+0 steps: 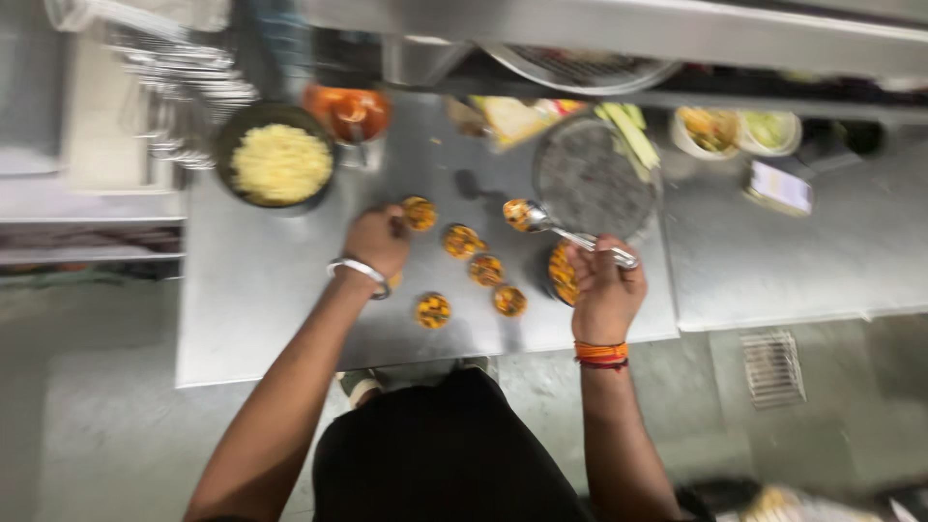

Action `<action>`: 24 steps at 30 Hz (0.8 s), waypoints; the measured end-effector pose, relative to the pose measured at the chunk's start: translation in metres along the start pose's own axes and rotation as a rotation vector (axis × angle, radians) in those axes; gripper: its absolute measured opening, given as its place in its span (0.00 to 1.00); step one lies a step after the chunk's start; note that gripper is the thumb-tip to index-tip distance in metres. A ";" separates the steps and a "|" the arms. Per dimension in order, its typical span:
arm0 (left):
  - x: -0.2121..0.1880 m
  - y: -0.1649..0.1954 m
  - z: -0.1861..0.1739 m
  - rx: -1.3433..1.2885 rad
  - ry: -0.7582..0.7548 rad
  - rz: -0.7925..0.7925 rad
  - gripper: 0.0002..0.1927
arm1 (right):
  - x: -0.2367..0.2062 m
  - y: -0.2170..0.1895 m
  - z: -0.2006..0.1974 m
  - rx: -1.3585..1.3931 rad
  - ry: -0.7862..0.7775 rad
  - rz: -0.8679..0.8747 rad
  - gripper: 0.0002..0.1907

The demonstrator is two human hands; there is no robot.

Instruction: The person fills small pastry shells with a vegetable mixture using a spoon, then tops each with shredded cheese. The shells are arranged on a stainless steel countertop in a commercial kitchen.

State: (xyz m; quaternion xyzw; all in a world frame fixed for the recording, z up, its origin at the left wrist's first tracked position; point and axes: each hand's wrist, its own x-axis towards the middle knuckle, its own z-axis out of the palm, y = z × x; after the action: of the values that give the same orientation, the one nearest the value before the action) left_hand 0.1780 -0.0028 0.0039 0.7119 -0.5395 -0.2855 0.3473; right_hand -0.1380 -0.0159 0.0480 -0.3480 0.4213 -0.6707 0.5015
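Note:
My right hand [604,285] grips a metal spoon [556,224] whose bowl carries orange filling and hangs over the steel counter [261,290]. Just below that hand sits a bowl of the same orange filling [561,273], partly hidden by my fingers. My left hand [379,240] touches a small round filled cup [420,213] at the far left of the group. Several more small filled cups, such as one [461,241] and another [432,310], lie scattered between my two hands. The picture is blurred.
A dark bowl of yellow shredded food [280,162] stands at the back left, an orange sauce container [350,113] beside it. A round perforated tray [592,177] lies behind the spoon. Small tubs [710,130] and a flat device [779,187] rest at the right. A floor drain [772,367] is below.

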 end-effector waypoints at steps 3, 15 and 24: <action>-0.017 0.024 0.030 -0.168 -0.046 0.053 0.10 | -0.003 -0.047 -0.044 -0.210 0.061 -0.177 0.05; -0.063 0.076 0.155 -0.157 -0.342 0.126 0.26 | -0.020 -0.034 -0.066 -0.933 -0.151 -0.505 0.04; -0.061 0.077 0.148 -0.265 -0.403 0.026 0.22 | -0.003 0.012 -0.099 -0.098 0.235 0.078 0.03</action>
State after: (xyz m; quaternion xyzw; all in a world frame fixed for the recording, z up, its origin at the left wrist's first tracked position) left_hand 0.0031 0.0149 -0.0204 0.5819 -0.5647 -0.4856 0.3268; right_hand -0.2211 0.0064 -0.0026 -0.2743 0.5226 -0.6656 0.4568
